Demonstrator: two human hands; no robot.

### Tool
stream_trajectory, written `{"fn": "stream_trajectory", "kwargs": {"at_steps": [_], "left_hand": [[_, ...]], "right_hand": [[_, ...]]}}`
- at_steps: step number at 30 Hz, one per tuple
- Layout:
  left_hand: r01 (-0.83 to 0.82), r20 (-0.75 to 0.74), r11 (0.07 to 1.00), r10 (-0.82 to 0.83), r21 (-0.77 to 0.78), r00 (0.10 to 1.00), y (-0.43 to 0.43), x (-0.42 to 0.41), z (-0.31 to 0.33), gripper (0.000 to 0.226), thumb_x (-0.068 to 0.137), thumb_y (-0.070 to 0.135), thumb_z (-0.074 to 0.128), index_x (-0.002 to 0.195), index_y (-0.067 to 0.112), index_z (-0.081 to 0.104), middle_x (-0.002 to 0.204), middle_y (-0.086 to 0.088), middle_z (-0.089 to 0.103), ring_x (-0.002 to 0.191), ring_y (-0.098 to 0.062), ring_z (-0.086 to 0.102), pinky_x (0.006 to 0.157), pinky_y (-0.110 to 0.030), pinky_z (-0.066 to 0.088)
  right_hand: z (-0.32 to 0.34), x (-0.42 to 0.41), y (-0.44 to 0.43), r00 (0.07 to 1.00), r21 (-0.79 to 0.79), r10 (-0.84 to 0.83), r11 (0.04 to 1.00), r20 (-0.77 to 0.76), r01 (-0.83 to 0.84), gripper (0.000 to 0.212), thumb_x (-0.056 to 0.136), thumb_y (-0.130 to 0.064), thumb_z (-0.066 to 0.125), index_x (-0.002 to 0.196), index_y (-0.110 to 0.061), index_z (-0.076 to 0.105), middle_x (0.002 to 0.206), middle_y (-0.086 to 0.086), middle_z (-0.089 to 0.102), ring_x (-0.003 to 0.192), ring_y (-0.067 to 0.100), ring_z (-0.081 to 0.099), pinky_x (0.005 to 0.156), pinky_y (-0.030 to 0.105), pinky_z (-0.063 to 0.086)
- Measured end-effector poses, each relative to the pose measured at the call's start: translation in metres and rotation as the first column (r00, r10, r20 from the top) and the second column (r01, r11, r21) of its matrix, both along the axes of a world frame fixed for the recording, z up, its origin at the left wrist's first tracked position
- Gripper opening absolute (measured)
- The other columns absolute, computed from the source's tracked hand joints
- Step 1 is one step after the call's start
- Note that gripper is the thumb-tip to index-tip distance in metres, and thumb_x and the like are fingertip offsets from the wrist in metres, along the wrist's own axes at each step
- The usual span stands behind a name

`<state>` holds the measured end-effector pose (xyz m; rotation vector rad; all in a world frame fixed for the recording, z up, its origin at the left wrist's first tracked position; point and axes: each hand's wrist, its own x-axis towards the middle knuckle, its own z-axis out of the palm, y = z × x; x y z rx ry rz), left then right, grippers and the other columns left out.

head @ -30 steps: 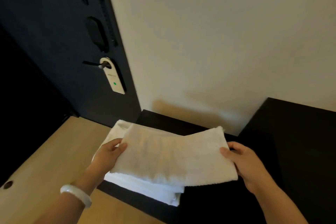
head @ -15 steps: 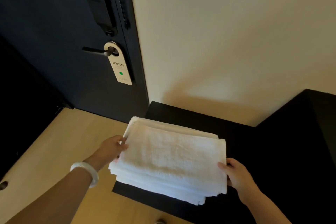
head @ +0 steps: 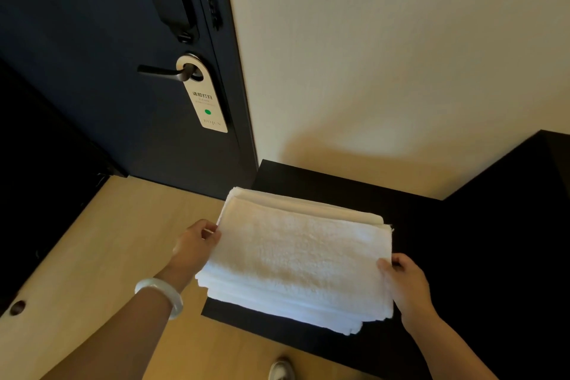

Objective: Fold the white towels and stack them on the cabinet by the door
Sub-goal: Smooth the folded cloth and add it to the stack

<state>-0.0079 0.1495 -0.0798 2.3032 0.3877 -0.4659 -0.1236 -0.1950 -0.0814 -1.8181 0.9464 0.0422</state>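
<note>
On the black cabinet point(head: 324, 182) just right of the dark door point(head: 92, 71), the white towels point(head: 302, 256) lie folded in a flat stack, its left side overhanging the cabinet's edge above the wooden floor point(head: 92, 256). The left hand point(head: 197, 244) pinches the stack's left edge near the far corner, with its fingers curled on the cloth. The right hand point(head: 404, 284) grips the right edge near the front, thumb on top and fingers tucked under. Holding opposite sides like this likely serves to square the top layer with those beneath. A hanger tag point(head: 205, 99) dangles from the door handle.
</note>
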Motion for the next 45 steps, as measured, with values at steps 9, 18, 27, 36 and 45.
{"fn": "stream_trajectory", "kwargs": {"at_steps": [9, 18, 27, 36, 45], "left_hand": [[-0.007, 0.033, 0.995, 0.004, 0.101, 0.999, -0.007, 0.009, -0.001, 0.01, 0.099, 0.026, 0.056, 0.101, 0.017, 0.06, 0.094, -0.003, 0.065, 0.081, -0.022, 0.062, 0.066, -0.032, 0.053], [0.032, 0.18, 0.971, -0.076, 0.238, 0.981, -0.029, -0.01, 0.001, 0.048, 0.095, 0.016, 0.06, 0.139, 0.01, 0.042, 0.136, -0.01, 0.042, 0.123, -0.028, 0.046, 0.105, -0.042, 0.045], [0.373, 0.138, 0.802, -0.482, 0.467, 0.865, -0.038, -0.029, -0.04, 0.064, 0.095, 0.065, -0.004, 0.154, 0.042, -0.01, 0.164, 0.005, -0.018, 0.151, -0.025, -0.015, 0.118, -0.054, 0.001], [0.41, 0.141, 0.862, -0.464, 0.297, 0.875, -0.028, -0.028, -0.059, 0.058, 0.093, 0.067, 0.015, 0.144, 0.063, -0.014, 0.156, 0.016, -0.031, 0.152, -0.031, 0.001, 0.119, -0.054, 0.024], [0.434, 0.161, 0.838, -0.503, 0.33, 0.849, -0.028, -0.018, -0.069, 0.066, 0.085, 0.078, -0.003, 0.146, 0.058, -0.014, 0.162, 0.001, -0.009, 0.149, -0.033, 0.014, 0.116, -0.054, 0.03]], "right_hand": [[-0.011, 0.004, -0.004, 0.999, -0.014, -0.025, 1.0, -0.023, 0.025, 0.002, 0.098, -0.016, 0.059, 0.098, -0.014, 0.059, 0.094, 0.007, 0.066, 0.082, 0.022, 0.064, 0.062, 0.031, 0.049], [-0.017, 0.009, 0.0, 0.995, -0.297, 0.008, 0.954, -0.099, -0.037, 0.047, 0.093, -0.02, 0.066, 0.135, -0.015, 0.046, 0.136, 0.012, 0.049, 0.116, 0.03, 0.055, 0.096, 0.05, 0.052], [-0.036, 0.005, 0.028, 0.893, -0.553, 0.371, 0.701, -0.256, -0.45, 0.073, 0.1, -0.053, 0.027, 0.146, -0.044, -0.029, 0.157, -0.005, -0.037, 0.153, 0.027, -0.001, 0.123, 0.046, 0.02], [-0.059, 0.004, 0.021, 0.909, -0.565, 0.374, 0.717, -0.183, -0.409, 0.07, 0.098, -0.056, 0.022, 0.152, -0.043, -0.021, 0.16, -0.002, -0.025, 0.135, 0.022, 0.038, 0.069, 0.014, 0.04], [-0.054, 0.001, 0.029, 0.904, -0.573, 0.359, 0.7, -0.233, -0.426, 0.069, 0.1, -0.055, 0.023, 0.148, -0.045, -0.026, 0.16, -0.002, -0.023, 0.136, 0.023, 0.037, 0.082, 0.021, 0.045]]}}
